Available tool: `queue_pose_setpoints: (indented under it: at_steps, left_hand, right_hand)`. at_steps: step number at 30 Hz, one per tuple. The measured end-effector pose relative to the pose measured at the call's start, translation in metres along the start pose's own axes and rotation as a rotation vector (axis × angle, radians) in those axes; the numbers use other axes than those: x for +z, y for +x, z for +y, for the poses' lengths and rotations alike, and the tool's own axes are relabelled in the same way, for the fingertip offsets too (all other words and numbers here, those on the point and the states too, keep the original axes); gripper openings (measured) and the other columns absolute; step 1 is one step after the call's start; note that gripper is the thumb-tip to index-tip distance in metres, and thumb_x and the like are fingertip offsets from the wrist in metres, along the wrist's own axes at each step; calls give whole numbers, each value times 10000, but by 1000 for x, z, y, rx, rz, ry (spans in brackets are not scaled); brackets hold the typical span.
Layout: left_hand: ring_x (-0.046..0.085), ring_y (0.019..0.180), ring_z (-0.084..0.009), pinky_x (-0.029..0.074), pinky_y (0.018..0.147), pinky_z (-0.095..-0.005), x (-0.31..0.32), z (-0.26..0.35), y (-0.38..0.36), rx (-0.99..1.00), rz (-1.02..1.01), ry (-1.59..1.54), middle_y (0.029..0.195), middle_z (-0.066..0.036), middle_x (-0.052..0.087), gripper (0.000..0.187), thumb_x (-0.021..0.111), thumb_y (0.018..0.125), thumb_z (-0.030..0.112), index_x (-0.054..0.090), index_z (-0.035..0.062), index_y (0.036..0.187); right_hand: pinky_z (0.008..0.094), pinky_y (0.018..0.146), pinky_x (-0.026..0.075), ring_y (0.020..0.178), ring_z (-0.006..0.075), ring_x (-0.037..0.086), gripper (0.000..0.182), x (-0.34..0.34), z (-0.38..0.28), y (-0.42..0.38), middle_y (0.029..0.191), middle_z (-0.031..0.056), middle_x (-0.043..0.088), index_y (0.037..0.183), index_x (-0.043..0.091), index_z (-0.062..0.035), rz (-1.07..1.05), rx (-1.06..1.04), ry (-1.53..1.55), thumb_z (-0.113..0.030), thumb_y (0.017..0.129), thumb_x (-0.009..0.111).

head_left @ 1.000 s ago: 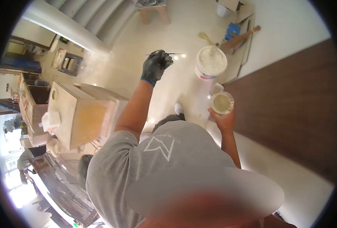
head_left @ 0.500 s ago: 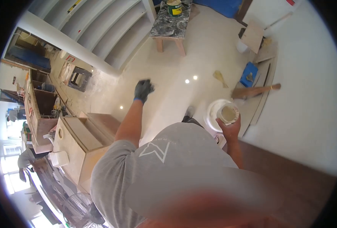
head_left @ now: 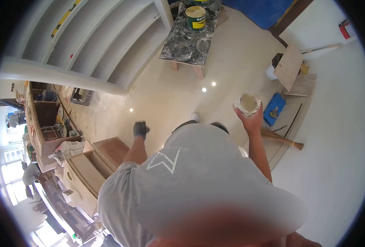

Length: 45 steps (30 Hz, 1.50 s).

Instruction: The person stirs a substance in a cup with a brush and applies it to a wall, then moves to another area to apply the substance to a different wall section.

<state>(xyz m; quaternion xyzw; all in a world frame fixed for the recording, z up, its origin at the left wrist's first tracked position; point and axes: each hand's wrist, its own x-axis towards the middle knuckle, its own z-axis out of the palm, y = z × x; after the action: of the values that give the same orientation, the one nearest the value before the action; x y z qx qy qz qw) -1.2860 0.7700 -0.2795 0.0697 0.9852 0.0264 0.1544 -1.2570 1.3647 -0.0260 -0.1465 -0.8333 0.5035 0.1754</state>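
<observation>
In the head view my right hand [head_left: 250, 120] grips a small white tub [head_left: 248, 104], tilted so that the pale paste inside shows; its rim is smeared. The fingers wrap round its near side, partly hidden. At the left my left hand [head_left: 140, 129] wears a dark glove and hangs above the floor. Its fingers look curled in, slightly blurred, with nothing visible in them. Below the tub, a pale rim of a bucket [head_left: 243, 152] peeks out beside my body.
A stained bench [head_left: 186, 45] ahead carries a green paint bucket [head_left: 196, 20] and another behind it. White shelves [head_left: 108, 49] stand left. At right lie a blue tray [head_left: 274, 109], a broom [head_left: 281, 138] and boards [head_left: 289, 68]. A wooden cabinet [head_left: 81, 177] is near my left arm.
I have moved forward: the bench and shelves appear nearer, and the large white bucket has slid mostly behind my body. My left hand has lowered toward me; my right hand still holds the tub.
</observation>
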Motion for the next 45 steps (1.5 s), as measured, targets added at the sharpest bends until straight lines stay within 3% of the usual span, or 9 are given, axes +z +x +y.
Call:
queue_pose_setpoints:
  at_steps: [1,3,5,9,25,34,38,42,45]
  left_hand:
    - [710,790,-351,567,738,-485,-11,15,53,-109,-29,-156,912,-144,744,113,712,786,204,748,142,874]
    - [680,706,-207,543,623,-395,-81,74,135,-314,-5,-1407,784,-53,674,104,654,870,147,647,133,767]
    - [597,629,-139,499,524,-339,-143,130,211,-354,182,-1616,758,-22,573,135,575,867,-36,557,98,859]
    - [618,656,-167,576,609,-329,-218,168,322,-60,203,-1667,849,-48,617,132,607,904,-7,583,63,1013]
    - [534,472,-174,473,451,-336,-247,145,225,-1192,444,-1060,612,-47,552,214,593,924,47,561,93,718]
    - [627,625,-159,541,549,-323,-266,166,400,-898,736,-1286,762,-65,649,110,645,960,125,654,33,901]
    - [662,692,-180,539,652,-328,-378,128,523,-500,750,-914,799,-81,697,219,657,1009,241,702,28,987]
    - [706,787,-183,552,750,-341,-596,130,604,-216,461,-429,813,-93,711,295,618,1054,305,669,15,1069]
    - [737,888,-189,574,820,-322,-670,107,641,-91,344,-717,864,-88,712,257,615,1063,240,629,-9,1125]
  right_hand:
    - [394,1020,508,1150,275,651,883,6,2,18,1241,151,657,1362,527,10,-2,21,36,-259,658,986]
    - [394,1013,510,1143,272,655,877,13,11,55,1238,150,663,1361,528,11,-13,66,109,-250,658,984]
    - [391,1013,509,1147,269,654,884,16,14,92,1246,149,662,1367,525,11,-40,87,101,-243,656,983]
    - [384,1019,505,1164,267,646,899,25,46,186,1265,146,653,1379,521,11,-69,107,66,-236,649,984]
    - [369,1002,517,1147,253,661,839,33,69,555,1252,156,668,1366,517,34,-256,-157,4,-234,706,961]
    - [356,994,518,1141,211,665,781,143,36,661,1252,118,687,1325,571,-6,-370,-182,289,-212,689,974]
    - [354,1001,517,1149,205,663,820,182,-26,762,1255,118,694,1334,565,-5,-437,-298,285,-216,665,989]
    - [355,1013,517,1153,211,661,856,201,-134,860,1262,121,694,1347,557,-8,-402,-427,-17,-226,647,997]
    - [364,1017,514,1144,237,663,877,219,-209,896,1244,122,688,1349,549,-14,-346,-359,57,-213,623,998]
